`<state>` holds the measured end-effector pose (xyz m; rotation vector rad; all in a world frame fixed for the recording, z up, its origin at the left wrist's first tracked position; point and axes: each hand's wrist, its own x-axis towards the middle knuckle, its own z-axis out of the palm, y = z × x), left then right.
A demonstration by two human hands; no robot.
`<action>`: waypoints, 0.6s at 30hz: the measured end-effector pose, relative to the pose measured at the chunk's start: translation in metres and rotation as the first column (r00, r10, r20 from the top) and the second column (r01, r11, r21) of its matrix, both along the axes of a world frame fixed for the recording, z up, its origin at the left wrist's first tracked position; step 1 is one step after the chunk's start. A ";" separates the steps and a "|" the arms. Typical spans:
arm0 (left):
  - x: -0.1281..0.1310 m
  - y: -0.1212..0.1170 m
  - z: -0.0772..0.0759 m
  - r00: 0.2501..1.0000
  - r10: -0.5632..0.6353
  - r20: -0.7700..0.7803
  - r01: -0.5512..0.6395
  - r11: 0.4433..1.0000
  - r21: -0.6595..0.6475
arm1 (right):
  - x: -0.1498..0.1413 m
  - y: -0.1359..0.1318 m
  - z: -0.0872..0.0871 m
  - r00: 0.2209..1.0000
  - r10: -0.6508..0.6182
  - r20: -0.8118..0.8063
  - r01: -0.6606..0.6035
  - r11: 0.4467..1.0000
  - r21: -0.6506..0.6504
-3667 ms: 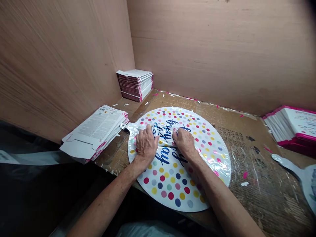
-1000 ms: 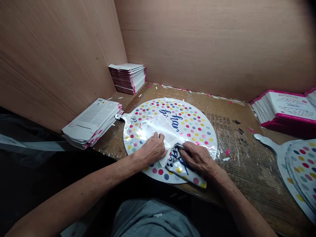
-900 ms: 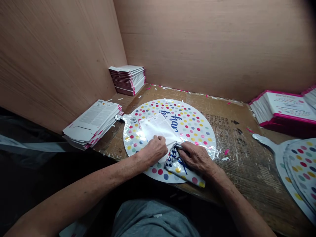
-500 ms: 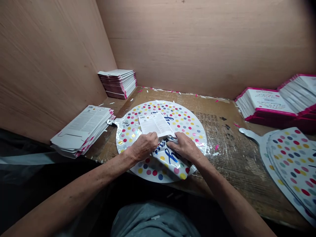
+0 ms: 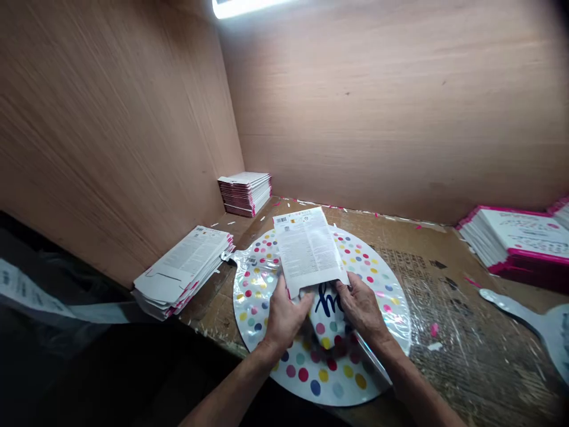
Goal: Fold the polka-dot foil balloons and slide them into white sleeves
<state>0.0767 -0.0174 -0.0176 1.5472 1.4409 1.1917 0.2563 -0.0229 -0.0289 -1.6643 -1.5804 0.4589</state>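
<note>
A white printed paper sleeve (image 5: 306, 249) is held up in front of me, its notched lower edge towards me. My left hand (image 5: 287, 317) is closed on the sleeve's lower left edge, fingers behind it and thumb pointing inward. My right hand (image 5: 363, 305) is closed on a folded foil balloon (image 5: 326, 320), white with coloured dots and dark lettering, at the sleeve's lower right corner. The balloon's upper end meets the sleeve's lower edge; whether it is inside is hidden. Underneath lies a flat, round dotted foil balloon (image 5: 311, 376) with its neck to the left.
To the left lies a stack of printed sleeves (image 5: 186, 261), with another stack (image 5: 246, 193) in the back corner. Pink-edged packets (image 5: 524, 234) stand at the right. Another balloon's neck (image 5: 511, 305) shows there. Wooden panels (image 5: 377, 118) enclose the back and left.
The view has tilted up and shifted left. The sleeve is raised and more upright. My left hand has turned from a fist over its lower edge to a hold at its left edge.
</note>
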 end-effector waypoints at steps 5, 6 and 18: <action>0.002 -0.002 0.006 0.982 0.104 0.155 -0.087 0.990 -0.113 | -0.015 -0.052 -0.001 0.904 0.095 0.416 -0.259 0.897 0.359; 0.001 -0.006 0.009 0.983 0.054 0.176 -0.034 0.993 -0.115 | -0.016 -0.063 -0.003 0.866 0.116 0.486 -0.328 0.865 0.379; 0.027 -0.002 0.016 0.508 -0.076 0.858 0.489 0.845 -0.214 | -0.015 -0.074 -0.006 0.793 0.285 0.539 -0.529 0.761 0.376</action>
